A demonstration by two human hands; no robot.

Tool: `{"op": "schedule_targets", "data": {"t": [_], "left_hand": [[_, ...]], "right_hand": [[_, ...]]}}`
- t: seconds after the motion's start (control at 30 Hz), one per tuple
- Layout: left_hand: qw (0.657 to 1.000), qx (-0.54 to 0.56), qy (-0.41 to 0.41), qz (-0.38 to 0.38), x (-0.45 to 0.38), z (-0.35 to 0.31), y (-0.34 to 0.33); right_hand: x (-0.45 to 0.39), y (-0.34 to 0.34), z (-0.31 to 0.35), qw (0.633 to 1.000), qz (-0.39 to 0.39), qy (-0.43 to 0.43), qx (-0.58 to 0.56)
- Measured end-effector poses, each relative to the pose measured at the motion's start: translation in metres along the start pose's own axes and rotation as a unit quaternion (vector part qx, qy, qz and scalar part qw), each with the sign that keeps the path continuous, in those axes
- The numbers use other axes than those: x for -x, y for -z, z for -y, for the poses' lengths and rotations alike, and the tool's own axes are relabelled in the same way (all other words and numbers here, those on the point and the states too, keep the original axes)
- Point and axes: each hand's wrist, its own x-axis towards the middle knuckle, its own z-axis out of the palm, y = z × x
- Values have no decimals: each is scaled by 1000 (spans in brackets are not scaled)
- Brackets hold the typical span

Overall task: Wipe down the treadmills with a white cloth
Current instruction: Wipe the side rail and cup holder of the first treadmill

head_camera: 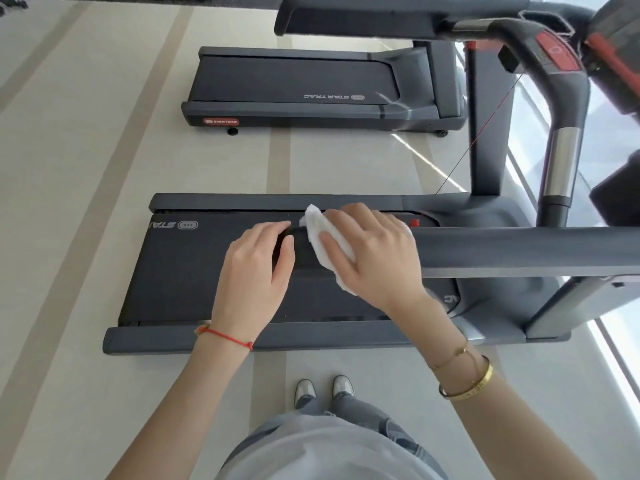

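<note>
A: Head view. What are the hands doing?

B: The right hand (367, 247) lies over the white cloth (320, 233), fingers spread and bent down over it, pressing it onto the near handrail (519, 249) of the closer treadmill (194, 268). The cloth sticks out at 11 o'clock from the knuckles and again under the heel of the palm.

A: And the left?

B: The left hand (258, 268) sits just beside it at 9 o'clock, fingers curled round the end of that same rail, thumb touching it. A red string (227, 337) circles that wrist; gold bangles (465, 379) circle the right.

A: Where does the cloth sit overall?

B: Just above centre, over the dark belt.

A: Anything else?

B: A second treadmill (311, 88) at 12 o'clock, well apart, on the pale striped floor (86, 202). Two shoes (323, 389) at 6 o'clock.
</note>
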Motion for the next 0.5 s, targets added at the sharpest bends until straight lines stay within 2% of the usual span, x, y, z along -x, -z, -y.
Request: {"op": "schedule_targets", "data": {"t": [0.07,0.13,0.33,0.5], "left_hand": [[1000,10,-3,2,-1,-3,-2],[1000,9,-19,5,-2,-11,-5],[996,-35,-86,-1,-8,-39,-25],[993,-59,-104,-10,-15,-69,-50]], "right_hand": [[10,-4,-6,997,-69,38,-8],[18,-6,-17,994,-96,49,-5],[31,11,-58,993,-113,-18,-1],[44,29,-94,993,-110,-45,3]]}}
